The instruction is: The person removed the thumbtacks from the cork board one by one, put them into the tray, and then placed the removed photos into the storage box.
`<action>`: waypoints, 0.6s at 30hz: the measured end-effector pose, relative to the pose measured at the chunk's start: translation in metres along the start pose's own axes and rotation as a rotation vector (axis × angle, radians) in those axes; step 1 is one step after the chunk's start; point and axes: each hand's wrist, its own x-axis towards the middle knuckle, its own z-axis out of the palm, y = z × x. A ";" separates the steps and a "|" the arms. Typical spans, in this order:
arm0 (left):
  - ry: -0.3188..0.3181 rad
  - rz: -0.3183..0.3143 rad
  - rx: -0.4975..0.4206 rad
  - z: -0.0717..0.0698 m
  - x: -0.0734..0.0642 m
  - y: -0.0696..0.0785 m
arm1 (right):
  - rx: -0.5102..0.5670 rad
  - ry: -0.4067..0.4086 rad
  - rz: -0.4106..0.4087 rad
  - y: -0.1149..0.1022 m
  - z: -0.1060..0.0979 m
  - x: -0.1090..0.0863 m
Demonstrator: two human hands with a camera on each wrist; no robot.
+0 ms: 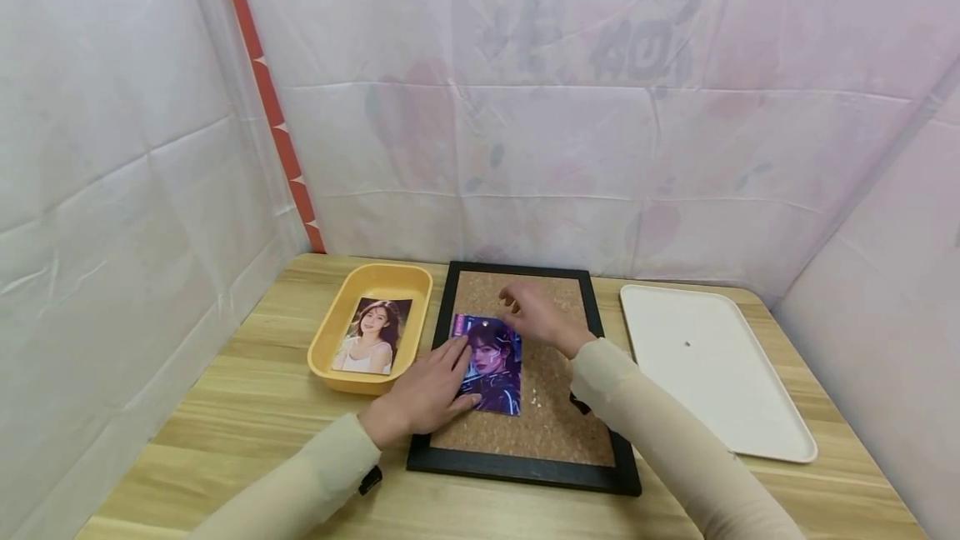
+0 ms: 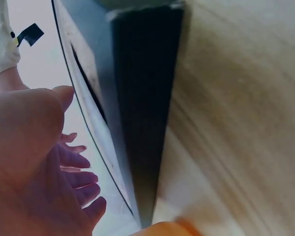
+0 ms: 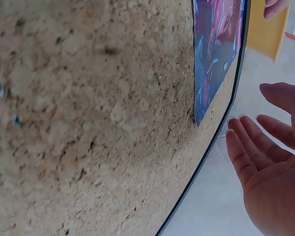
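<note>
As card [image 1: 495,369] overlies corkboard [image 1: 517,442] | top points away | long axis board-lengthwise

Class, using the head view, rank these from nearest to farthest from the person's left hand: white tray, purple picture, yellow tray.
1. Purple picture: on the corkboard, touched by the left hand.
2. Yellow tray: just beyond that hand, to its left.
3. White tray: farthest, on the corkboard's right side.

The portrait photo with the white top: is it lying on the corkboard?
No, the portrait photo lies inside the yellow tray, to the left of the black-framed corkboard.
</note>
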 end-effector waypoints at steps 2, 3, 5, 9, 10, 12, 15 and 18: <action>-0.013 -0.010 -0.021 0.002 0.000 0.001 | -0.002 -0.003 0.005 -0.001 0.002 0.001; -0.020 -0.018 -0.032 0.003 0.000 0.001 | -0.002 -0.006 0.007 -0.002 0.003 0.001; -0.034 -0.034 -0.047 0.006 0.000 0.001 | 0.001 -0.010 0.012 -0.002 0.005 0.002; -0.060 -0.061 -0.072 0.007 0.001 0.002 | 0.017 -0.025 0.022 -0.003 0.008 0.004; -0.062 -0.063 -0.075 0.008 0.001 0.002 | 0.021 -0.029 0.025 -0.003 0.009 0.005; -0.069 -0.066 -0.080 0.007 0.002 0.002 | 0.024 -0.039 0.025 -0.004 0.009 0.006; -0.077 -0.076 -0.084 0.008 0.002 0.001 | 0.029 -0.044 0.011 -0.005 0.011 0.008; -0.088 -0.094 -0.090 0.010 0.002 0.001 | 0.018 -0.037 -0.017 -0.004 0.014 0.010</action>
